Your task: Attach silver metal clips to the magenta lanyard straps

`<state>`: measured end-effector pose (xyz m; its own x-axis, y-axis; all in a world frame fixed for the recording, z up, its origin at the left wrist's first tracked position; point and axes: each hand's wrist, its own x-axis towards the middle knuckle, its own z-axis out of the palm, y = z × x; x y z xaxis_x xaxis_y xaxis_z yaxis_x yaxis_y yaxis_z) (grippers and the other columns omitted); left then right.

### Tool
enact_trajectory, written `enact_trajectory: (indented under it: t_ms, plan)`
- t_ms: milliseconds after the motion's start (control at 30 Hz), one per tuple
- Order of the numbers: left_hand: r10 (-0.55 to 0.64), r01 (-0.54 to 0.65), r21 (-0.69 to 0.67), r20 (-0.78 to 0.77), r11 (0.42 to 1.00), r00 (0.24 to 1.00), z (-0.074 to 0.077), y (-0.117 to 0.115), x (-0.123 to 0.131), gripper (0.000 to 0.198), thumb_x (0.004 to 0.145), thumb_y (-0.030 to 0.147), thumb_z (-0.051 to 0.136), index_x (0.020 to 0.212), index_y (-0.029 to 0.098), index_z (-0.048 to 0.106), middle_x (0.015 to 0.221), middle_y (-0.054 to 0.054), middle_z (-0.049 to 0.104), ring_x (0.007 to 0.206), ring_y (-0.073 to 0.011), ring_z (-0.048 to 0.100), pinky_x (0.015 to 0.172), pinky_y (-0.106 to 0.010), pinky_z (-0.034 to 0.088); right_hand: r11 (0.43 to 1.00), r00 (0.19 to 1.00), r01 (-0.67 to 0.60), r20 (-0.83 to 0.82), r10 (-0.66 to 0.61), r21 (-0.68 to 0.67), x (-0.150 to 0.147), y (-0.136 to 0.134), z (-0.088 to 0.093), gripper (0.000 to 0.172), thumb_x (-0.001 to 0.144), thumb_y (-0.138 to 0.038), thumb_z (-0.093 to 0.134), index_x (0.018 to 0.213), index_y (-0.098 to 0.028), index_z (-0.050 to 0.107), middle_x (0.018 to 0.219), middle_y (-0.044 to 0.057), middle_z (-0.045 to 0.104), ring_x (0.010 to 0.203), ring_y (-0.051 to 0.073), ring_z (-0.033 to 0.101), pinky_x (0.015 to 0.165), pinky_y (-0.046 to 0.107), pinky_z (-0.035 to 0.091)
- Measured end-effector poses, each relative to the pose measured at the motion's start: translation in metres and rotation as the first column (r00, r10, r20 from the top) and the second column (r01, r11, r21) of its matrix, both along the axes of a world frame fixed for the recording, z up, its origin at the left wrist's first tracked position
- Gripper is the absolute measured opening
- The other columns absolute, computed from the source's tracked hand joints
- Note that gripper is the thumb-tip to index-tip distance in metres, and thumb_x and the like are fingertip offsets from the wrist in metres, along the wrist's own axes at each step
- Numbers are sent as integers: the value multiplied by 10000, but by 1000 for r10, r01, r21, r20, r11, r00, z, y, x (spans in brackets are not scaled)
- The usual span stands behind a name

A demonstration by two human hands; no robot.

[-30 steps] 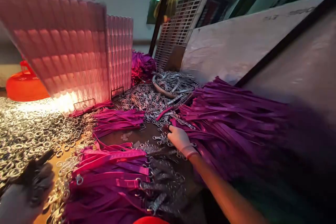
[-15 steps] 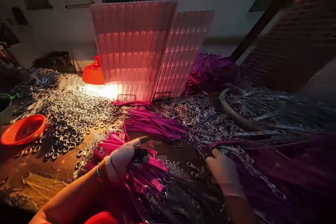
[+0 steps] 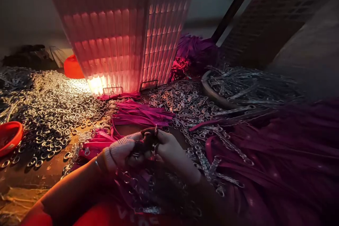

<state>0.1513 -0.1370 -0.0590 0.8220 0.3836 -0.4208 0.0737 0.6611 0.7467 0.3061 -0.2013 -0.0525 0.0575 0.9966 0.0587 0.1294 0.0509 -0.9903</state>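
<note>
In the middle of the head view my two hands meet over a heap of metal rings and straps. My left hand (image 3: pixel 123 150), in a white glove with dark fingertips, is closed; glints of metal show among its fingers, but what it holds is shaded. Against it, my right hand (image 3: pixel 172 152), also gloved, pinches a small metal fitting (image 3: pixel 156 130) at the fingertips. Bright pink straps (image 3: pixel 95 143) lie beside my left wrist. Behind the hands is a bundle of magenta straps (image 3: pixel 143 113). Metal links (image 3: pixel 209 155) trail to the right of my right hand.
A large pile of metal rings (image 3: pixel 58 109) spreads at left under a red lamp (image 3: pixel 73 67), near a red bowl (image 3: pixel 19 134). Ribbed translucent panels (image 3: pixel 106 42) stand at the back. To the right are a round basket of metal strips (image 3: pixel 209 90) and many purple straps (image 3: pixel 278 148).
My right hand has come left from the purple straps and metal links to meet my left hand, whose thumb has drawn in. The view has shifted right and down.
</note>
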Motion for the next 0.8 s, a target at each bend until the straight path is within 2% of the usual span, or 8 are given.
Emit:
enact_trajectory:
  t_ms: [100,200,400,567,633,667,733,800]
  plan:
    - [59,-60,-26,-28,998,998,4,5,-6,291,751,301,687,986,146,612,676,-13,634,343,-40,396,317,-165,223,991,991,132,-19,-132,37,4,5,-8,338,685,-207,532,967,-163,714,865,38,705,836,204,623,770,298,491]
    - [97,-96,27,-30,995,995,5,7,-10,295,744,318,690,957,121,639,715,-24,650,358,-31,387,317,-162,220,981,980,196,-38,-195,-1,4,5,-11,306,736,-254,565,988,-151,704,815,32,680,752,181,584,683,274,467]
    - [161,-147,153,-85,977,983,2,0,-12,329,782,448,665,797,121,640,464,51,446,333,-41,286,314,-169,183,977,976,202,66,-206,63,-4,0,-1,297,794,-342,571,987,-151,691,801,36,665,793,202,592,730,299,484]
    - [259,-235,310,-38,921,965,-4,-10,-11,275,800,405,627,825,131,636,558,9,545,380,-54,349,363,-182,226,962,927,217,275,-257,168,-14,-9,-4,312,828,-329,495,1029,-185,685,968,74,707,892,241,624,817,342,498]
    - [299,-265,472,2,841,954,-5,-14,-12,179,795,307,607,836,136,641,669,-26,617,482,-79,458,454,-191,331,958,903,220,334,-271,182,-18,-14,-9,305,812,-294,490,1032,-207,683,989,71,710,908,250,630,823,349,501]
    - [316,-258,584,3,770,949,-4,-15,-12,133,793,255,588,823,138,644,705,-39,633,550,-99,507,515,-204,372,957,898,221,343,-275,189,-20,-16,-10,308,799,-277,492,1033,-216,682,997,70,710,913,253,632,825,351,503]
    - [367,-198,797,-32,571,930,-3,-20,-14,92,790,169,550,789,148,639,735,-50,638,641,-134,541,596,-230,386,951,900,235,324,-290,199,-25,-20,-12,318,784,-257,493,1039,-227,682,1002,70,709,910,255,632,830,353,504]
    - [417,-99,926,-67,365,907,-2,-27,-16,86,798,138,553,803,165,635,729,-46,614,636,-146,510,606,-248,352,941,902,270,288,-321,202,-29,-21,-11,304,801,-271,491,1029,-224,687,987,77,709,892,256,626,821,353,502]
